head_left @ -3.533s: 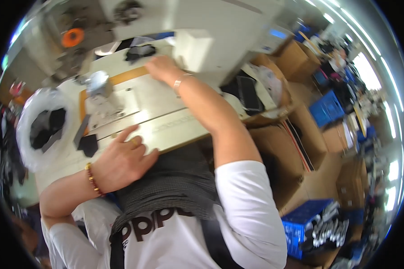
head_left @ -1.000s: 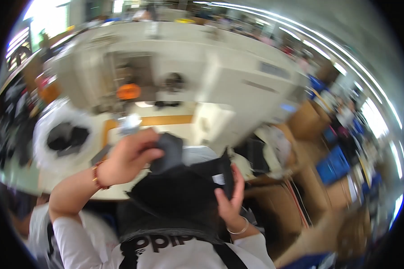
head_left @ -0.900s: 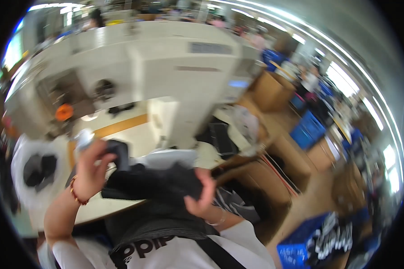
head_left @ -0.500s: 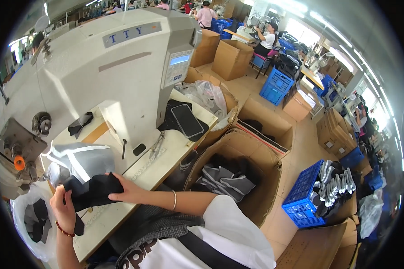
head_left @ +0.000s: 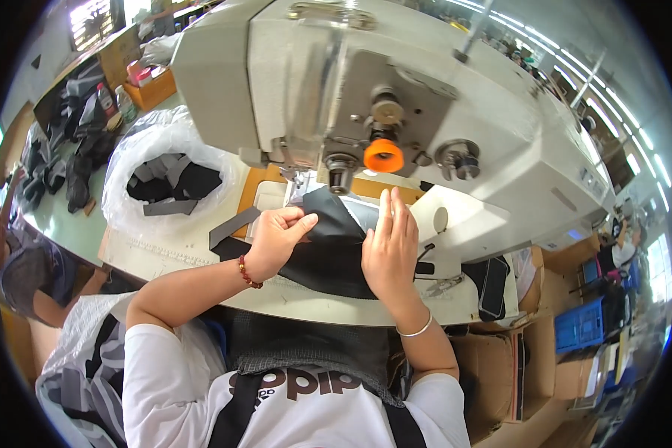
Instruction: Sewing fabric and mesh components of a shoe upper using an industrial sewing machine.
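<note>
Clock taken from the black fabric, 12 pointing away from the wearer. Nearest: wearer's white T-shirt [head_left: 172, 396] and dark apron [head_left: 306, 340] at 6. White plastic bag [head_left: 73, 328] with grey and black pieces, at 8. Open cardboard box [head_left: 493, 362], at 4.

Next, the hands. Left hand [head_left: 276, 235], beaded bracelet, at 10: thumb and forefinger pinching a dark flap of the black fabric [head_left: 325, 265]; can't tell if flap is a separate piece. Right hand [head_left: 390, 250], bangle, at 2: fingers straight and close together, laid along the fabric's right end, no grip visible. Fabric lies on the pale surface [head_left: 284, 302] between the hands, flap angled up toward the machine; contact with the machine unclear.

Around it: grey strip [head_left: 235, 225] at 10; small snips [head_left: 448, 284] and black phone [head_left: 493, 291] at 3; round-mouthed plastic bag [head_left: 118, 209] full of dark scraps, near 10.

Farther: big off-white sewing machine [head_left: 224, 82] across 12, its orange knob [head_left: 383, 155] at 1. Co-worker [head_left: 22, 276] at 9, cut by the rim. Orange box [head_left: 157, 93] between 10 and 11. Blue crate [head_left: 579, 326] between 3 and 4, well apart.
</note>
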`<state>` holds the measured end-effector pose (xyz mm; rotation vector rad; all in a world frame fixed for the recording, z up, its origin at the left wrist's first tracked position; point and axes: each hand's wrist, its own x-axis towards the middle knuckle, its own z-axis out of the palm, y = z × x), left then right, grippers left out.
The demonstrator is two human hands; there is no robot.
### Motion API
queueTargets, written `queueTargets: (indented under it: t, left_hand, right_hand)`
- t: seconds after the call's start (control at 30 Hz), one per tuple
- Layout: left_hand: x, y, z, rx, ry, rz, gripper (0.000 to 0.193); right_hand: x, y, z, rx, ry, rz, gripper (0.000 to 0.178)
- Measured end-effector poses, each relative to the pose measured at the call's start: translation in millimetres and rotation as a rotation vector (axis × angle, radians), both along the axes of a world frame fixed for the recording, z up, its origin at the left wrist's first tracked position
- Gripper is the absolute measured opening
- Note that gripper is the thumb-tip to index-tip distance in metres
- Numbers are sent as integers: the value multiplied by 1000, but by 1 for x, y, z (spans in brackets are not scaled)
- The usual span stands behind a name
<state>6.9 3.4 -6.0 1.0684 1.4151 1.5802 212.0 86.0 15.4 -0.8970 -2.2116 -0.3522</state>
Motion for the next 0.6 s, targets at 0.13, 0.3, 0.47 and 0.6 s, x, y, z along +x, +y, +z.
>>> queueTargets:
  t: [0.13, 0.3, 0.47, 0.6]
  left_hand:
    - [-7, -6, 4, 4, -93, -24, 32]
    - [-13, -7, 6, -25, -127, -31, 25]
    - [-13, -7, 5, -23, -100, -66, 23]
    - [-9, -5, 3, -61, -58, -70, 22]
  right_hand:
    - [11, 24, 10, -336, -75, 252, 51]
    - [45, 23, 26, -553, -135, 435, 42]
    - [112, 5, 28, -867, -180, 605, 58]
    - [158, -1, 6, -1319, 238, 861, 65]
